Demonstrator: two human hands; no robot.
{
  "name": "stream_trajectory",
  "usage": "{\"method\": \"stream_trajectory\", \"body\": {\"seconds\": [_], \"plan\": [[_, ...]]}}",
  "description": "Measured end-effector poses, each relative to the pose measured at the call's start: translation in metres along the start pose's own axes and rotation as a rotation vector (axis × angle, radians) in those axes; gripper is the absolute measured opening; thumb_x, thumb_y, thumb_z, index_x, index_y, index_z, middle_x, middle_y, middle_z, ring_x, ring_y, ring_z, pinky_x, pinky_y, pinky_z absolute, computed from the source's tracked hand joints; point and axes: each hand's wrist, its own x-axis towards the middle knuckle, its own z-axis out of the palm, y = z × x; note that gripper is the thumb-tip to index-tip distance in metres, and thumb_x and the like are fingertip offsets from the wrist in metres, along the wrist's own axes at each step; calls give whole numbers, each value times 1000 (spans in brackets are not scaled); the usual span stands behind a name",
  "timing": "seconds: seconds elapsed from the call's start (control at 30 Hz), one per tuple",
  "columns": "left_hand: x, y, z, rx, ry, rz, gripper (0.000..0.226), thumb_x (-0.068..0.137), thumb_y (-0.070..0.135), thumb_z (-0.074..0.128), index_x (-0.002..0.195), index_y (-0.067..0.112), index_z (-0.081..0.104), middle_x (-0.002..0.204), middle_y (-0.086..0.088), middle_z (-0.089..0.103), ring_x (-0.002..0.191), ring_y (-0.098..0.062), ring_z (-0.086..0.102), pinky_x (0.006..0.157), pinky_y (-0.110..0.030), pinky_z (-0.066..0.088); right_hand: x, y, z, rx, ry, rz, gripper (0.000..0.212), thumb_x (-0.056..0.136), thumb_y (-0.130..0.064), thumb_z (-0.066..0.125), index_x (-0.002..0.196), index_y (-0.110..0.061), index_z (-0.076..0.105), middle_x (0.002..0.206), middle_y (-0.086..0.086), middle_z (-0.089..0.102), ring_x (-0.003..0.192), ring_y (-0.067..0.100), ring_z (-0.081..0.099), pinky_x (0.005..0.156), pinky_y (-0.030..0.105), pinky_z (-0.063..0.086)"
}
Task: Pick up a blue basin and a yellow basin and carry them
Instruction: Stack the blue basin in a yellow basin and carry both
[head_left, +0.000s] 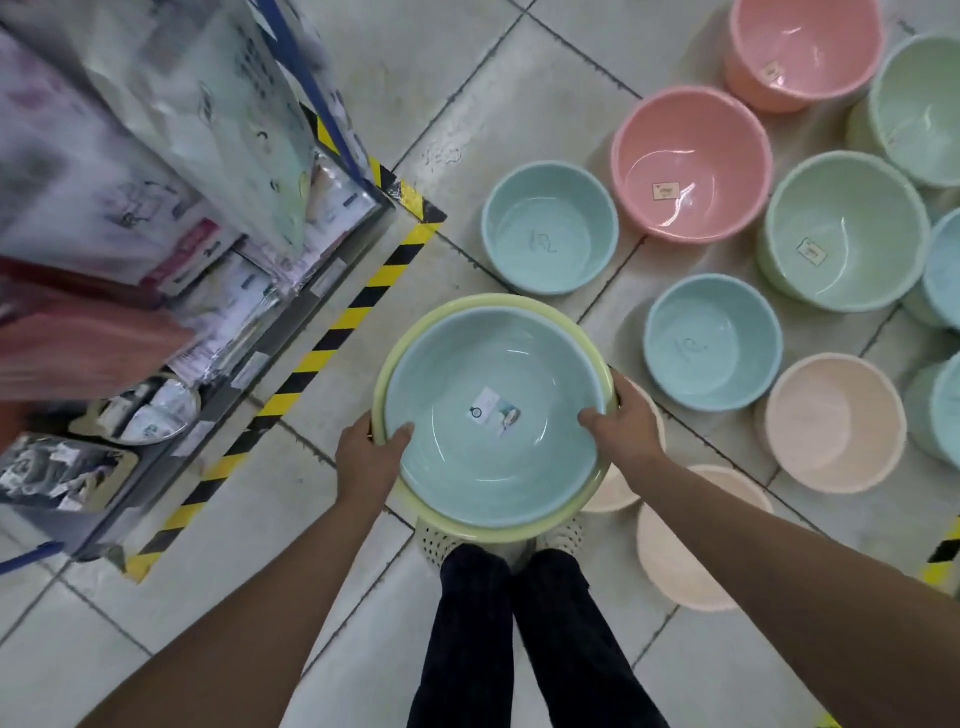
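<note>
A blue basin (467, 374) with a small label inside sits nested in a slightly larger yellow basin (415, 325), of which only the rim shows. Both are held up above the tiled floor, over my feet. My left hand (370, 457) grips the two rims together on the left side, thumb inside the blue basin. On the right side my right hand (626, 423) clamps both rims the same way.
Several blue (550, 228), pink (691, 161), green (844, 231) and peach (836, 423) basins stand on the floor to the right. A shelf of packaged goods (156, 208) rises at the left, edged by yellow-black floor tape (332, 332).
</note>
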Motion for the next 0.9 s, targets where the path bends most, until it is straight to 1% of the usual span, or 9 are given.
{"method": "stream_trajectory", "body": {"seconds": [0.1,0.2,0.27,0.43,0.57,0.67,0.7,0.83,0.9], "plan": [[30,-7,9,-30,13,-23,29,87,35,75,110,17,69,111,-15,68,97,-30,66,82,-39,54,29,-4,15,-5,-1,10,51,83,-4,68,128,-27,61,105,-2,68,98,23,64,83,31,48],[62,-21,20,-97,5,-56,36,87,33,75,117,13,69,116,-12,68,102,-29,67,88,-45,57,64,-1,37,-4,-12,-1,54,80,-4,69,127,-27,63,107,-1,70,101,26,66,91,41,55],[86,-32,29,-115,-24,-81,39,89,29,75,123,11,66,119,-10,68,106,-30,66,93,-48,56,93,6,54,-21,-15,-15,52,76,-3,70,121,-29,64,106,-2,71,102,26,67,94,46,55],[142,-70,56,-134,-48,-80,38,88,23,77,121,8,65,114,-8,71,101,-28,68,91,-43,56,157,35,93,-81,-39,-50,54,67,-15,71,112,-43,61,104,-6,71,102,24,67,95,47,56],[177,-95,80,-142,-35,-69,34,89,21,75,120,8,67,109,-6,70,97,-25,66,83,-34,53,193,62,119,-54,-23,-49,45,69,-9,72,95,-44,65,94,-10,72,98,25,69,92,46,58],[196,-112,96,-161,1,-75,37,88,18,75,121,6,66,110,-6,69,97,-24,65,82,-33,52,211,81,138,-37,-25,-29,50,69,-6,70,84,-53,64,92,-13,72,98,24,70,90,46,59],[202,-117,101,-174,15,-90,38,88,17,76,122,4,66,112,-7,70,97,-25,66,81,-32,52,217,87,143,-39,-26,-23,49,68,-7,69,85,-53,65,93,-11,73,97,23,70,90,47,59],[221,-137,117,-233,47,-166,37,85,9,76,120,2,68,110,-9,72,94,-26,67,69,-24,51,237,108,159,-30,-34,-19,48,61,-16,67,104,-37,69,93,-7,74,95,25,71,88,49,59],[227,-145,122,-246,52,-181,36,84,9,77,119,3,68,109,-9,72,93,-26,68,72,-26,51,243,114,167,-29,-36,-15,48,61,-16,67,105,-36,69,92,-8,74,95,25,71,88,49,59]]}}
